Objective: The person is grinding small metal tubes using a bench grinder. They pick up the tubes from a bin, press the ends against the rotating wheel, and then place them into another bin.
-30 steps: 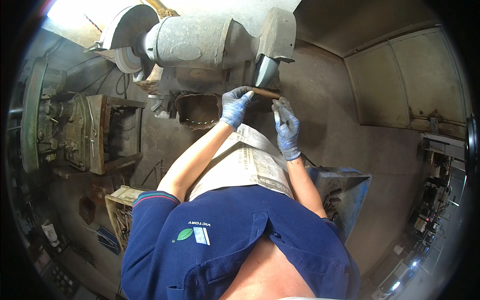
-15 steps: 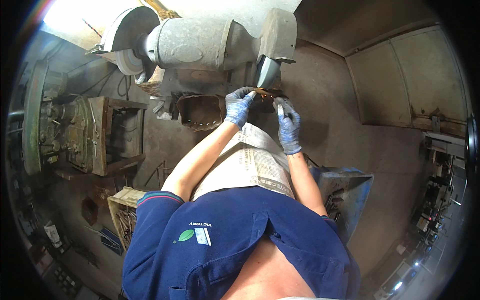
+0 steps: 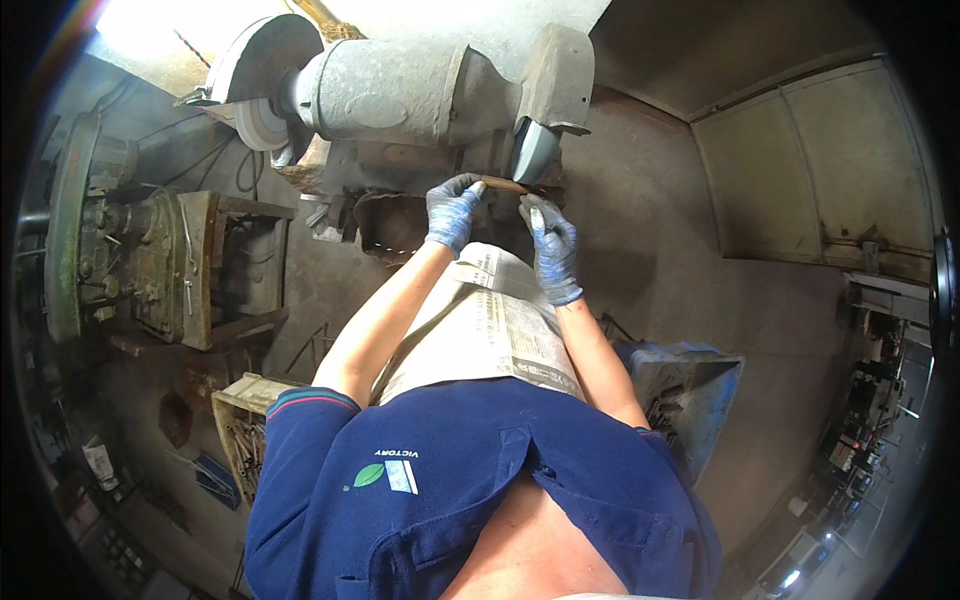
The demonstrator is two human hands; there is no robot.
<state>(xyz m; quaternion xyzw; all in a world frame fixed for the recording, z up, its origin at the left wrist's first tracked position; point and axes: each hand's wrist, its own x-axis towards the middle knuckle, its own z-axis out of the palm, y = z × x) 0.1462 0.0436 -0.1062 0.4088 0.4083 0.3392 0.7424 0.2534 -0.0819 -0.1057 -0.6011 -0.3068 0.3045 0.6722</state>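
A narrow brownish piece, apparently metal, spans the gap between my two hands just below the belt or wheel of a bench grinder. My left hand, in a blue and grey work glove, pinches its left end between thumb and fingers. My right hand, gloved the same way, is closed at its right end, the fingertips partly hidden. A small red glow shows at that end, close under the grinding surface. The piece's exact kind cannot be made out.
The grey grinder motor carries a second, white wheel at its left. Below it sits a rough metal bin. A heavy machine stands left. Crates of metal parts, one wooden, one blue-edged, flank me. Newspaper covers my lap.
Both hands have shifted left with the piece, and my right hand sits slightly lower against the grinder. The orange sparks have dwindled to a small red glow.
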